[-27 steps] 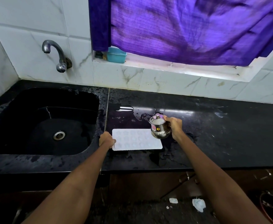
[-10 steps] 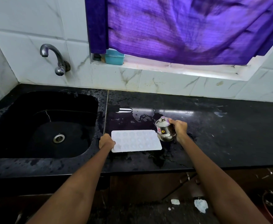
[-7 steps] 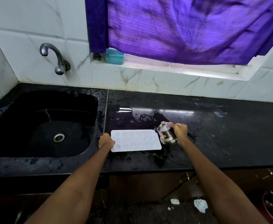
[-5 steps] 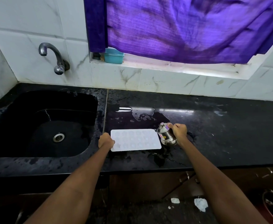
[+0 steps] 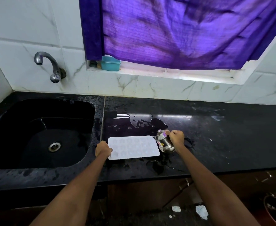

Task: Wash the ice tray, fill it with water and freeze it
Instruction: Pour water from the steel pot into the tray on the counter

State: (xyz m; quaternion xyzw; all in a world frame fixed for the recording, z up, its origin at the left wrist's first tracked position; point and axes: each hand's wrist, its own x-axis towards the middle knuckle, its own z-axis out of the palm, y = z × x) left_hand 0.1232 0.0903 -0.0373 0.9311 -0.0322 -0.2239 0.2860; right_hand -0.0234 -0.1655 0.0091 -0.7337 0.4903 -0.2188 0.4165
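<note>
At the far left a black sink [image 5: 41, 136] is sitting in the dark counter [image 5: 223, 144], with a metal tap [image 5: 50, 66] coming out of the white tiled wall above it. Just right of the sink, your left hand [image 5: 102, 150] is holding the left short edge of the ice tray [image 5: 134, 147]; the fingers are curling around that edge and the thumb is lying on top of the tray. The white tray is lying flat on the wet counter, near the front edge, between your two hands. At its right short edge, your right hand [image 5: 176, 137] is gripping a small steel cup [image 5: 164, 141], with the fingers wrapping around its side. The cup is tilting to the left, so that its mouth is leaning over the right end of the tray; you cannot tell here whether water is coming out. Behind the tray, a puddle of water [image 5: 142, 123] is shining on the counter. Above, a purple curtain [image 5: 183, 30] is hanging over the window ledge, where a small teal box [image 5: 110, 63] is standing.
</note>
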